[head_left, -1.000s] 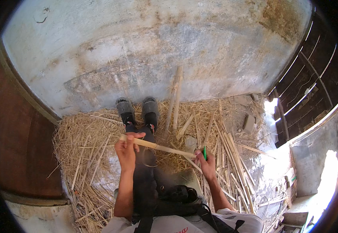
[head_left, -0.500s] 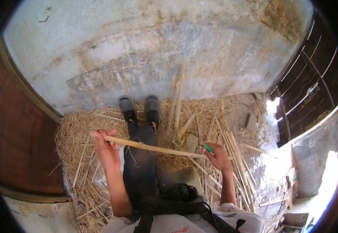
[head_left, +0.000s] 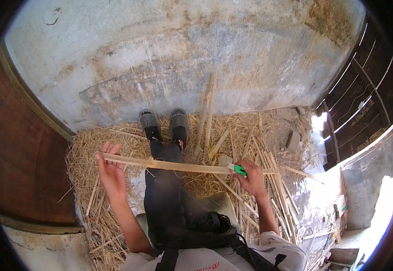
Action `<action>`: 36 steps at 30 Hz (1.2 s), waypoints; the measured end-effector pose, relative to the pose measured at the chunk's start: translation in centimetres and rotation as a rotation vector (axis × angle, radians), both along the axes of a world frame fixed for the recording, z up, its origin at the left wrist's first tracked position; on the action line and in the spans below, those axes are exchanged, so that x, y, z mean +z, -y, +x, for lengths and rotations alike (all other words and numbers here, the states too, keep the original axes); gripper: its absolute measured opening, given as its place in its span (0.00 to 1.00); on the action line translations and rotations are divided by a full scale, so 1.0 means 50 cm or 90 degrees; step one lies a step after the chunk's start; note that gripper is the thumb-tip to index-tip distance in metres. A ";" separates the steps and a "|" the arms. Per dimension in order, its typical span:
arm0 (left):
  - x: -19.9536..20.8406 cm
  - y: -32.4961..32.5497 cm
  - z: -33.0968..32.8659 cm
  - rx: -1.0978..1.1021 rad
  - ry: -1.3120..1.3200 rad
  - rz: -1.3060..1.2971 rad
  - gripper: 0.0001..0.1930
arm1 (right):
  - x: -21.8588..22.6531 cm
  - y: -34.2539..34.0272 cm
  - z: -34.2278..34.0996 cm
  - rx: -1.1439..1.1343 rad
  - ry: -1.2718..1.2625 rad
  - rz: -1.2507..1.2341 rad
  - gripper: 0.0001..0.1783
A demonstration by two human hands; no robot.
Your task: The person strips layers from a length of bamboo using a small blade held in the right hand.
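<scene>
Strip (head_left: 192,167) spans the space between the two hands, over the legs (head_left: 162,189), tilting slightly down toward the right; nothing else appears to carry it. Left hand (head_left: 112,174): thumb and fingers pinch the strip's left end, other fingers partly spread. Right hand (head_left: 251,177): fingers closed round a green cutter (head_left: 240,170), its pale front end against the strip near the right end. Whether the right fingers also pinch the strip cannot be told. Thin fibres hang near the strip's knot (head_left: 149,162).

Floor (head_left: 269,128): more strips (head_left: 275,198) lie along its right side; loose shavings (head_left: 101,140) cover much of the rest. Poles (head_left: 211,113) lean on the wall (head_left: 160,67) at its far edge.

Step in hand, judged: trimming or scraping along the strip. A further stroke would call for a firm left pinch, a taut strip, a shallow blade angle and care at the knot.
</scene>
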State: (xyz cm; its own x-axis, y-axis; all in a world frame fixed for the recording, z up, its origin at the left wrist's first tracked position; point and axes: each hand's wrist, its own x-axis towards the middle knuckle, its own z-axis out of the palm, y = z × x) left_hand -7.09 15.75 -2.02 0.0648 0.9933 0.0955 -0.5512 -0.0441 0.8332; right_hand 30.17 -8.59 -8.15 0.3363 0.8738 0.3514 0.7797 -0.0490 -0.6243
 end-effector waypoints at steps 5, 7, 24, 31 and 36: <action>-0.010 -0.006 -0.026 -0.029 -0.025 0.012 0.31 | 0.019 -0.010 -0.001 0.003 -0.003 0.017 0.13; -0.018 -0.007 -0.038 -0.020 -0.042 0.014 0.31 | 0.026 -0.007 0.003 0.016 0.015 -0.015 0.14; 0.084 0.171 0.075 -0.313 -0.909 0.431 0.17 | 0.117 -0.105 -0.050 0.181 0.153 0.070 0.12; 0.032 0.177 0.052 -0.307 -0.871 0.283 0.06 | 0.144 -0.101 -0.039 0.084 0.101 0.265 0.15; 0.006 0.193 0.072 -0.251 -0.657 0.241 0.09 | 0.125 -0.071 -0.041 -0.004 -0.142 0.215 0.14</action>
State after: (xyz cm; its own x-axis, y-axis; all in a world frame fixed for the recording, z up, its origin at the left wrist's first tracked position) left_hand -3.50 6.13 -1.70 0.5823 0.8065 0.1024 0.3495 -0.3621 0.8642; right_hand 28.10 -5.05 -1.89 0.4418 0.7191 0.5364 0.6241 0.1831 -0.7596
